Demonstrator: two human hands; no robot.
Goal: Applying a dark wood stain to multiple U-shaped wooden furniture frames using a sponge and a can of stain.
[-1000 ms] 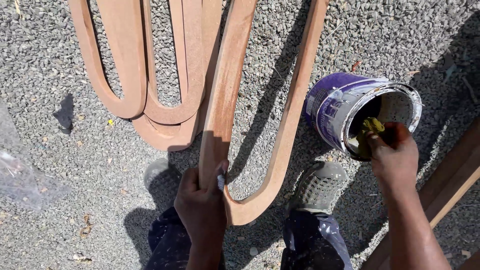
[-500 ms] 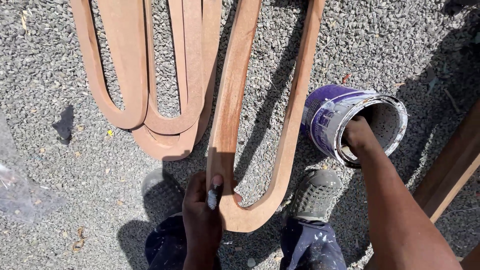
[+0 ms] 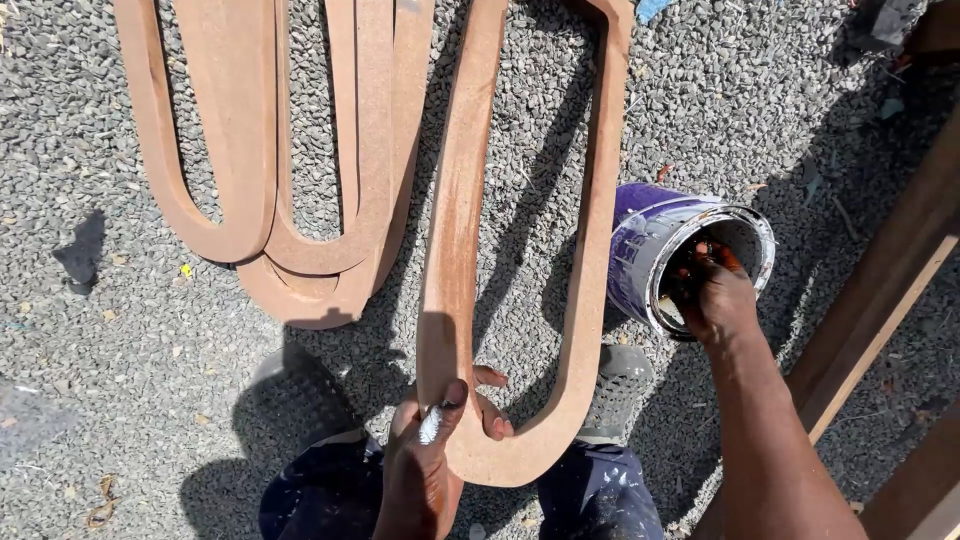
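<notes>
Harsh sunlight, hard dark shadows on gravel (image 3: 130,330), sharp focus, slight edge distortion

One can (image 3: 690,255), purple, lies tipped on the gravel (image 3: 90,330); it is the only can in view. Two hands show: the right hand (image 3: 718,295) in the can's mouth, the left hand (image 3: 430,450) left of the can, gripping a board. One U-shaped board (image 3: 455,230) stands just left of the can. Farther left of it lies a stack of like boards (image 3: 290,250); at least three bends can be counted there, though overlap hides any exact total. Two shoes (image 3: 615,385) show, one below the can, one farther left. Right of the can lean at least two dark planks (image 3: 880,290).
</notes>
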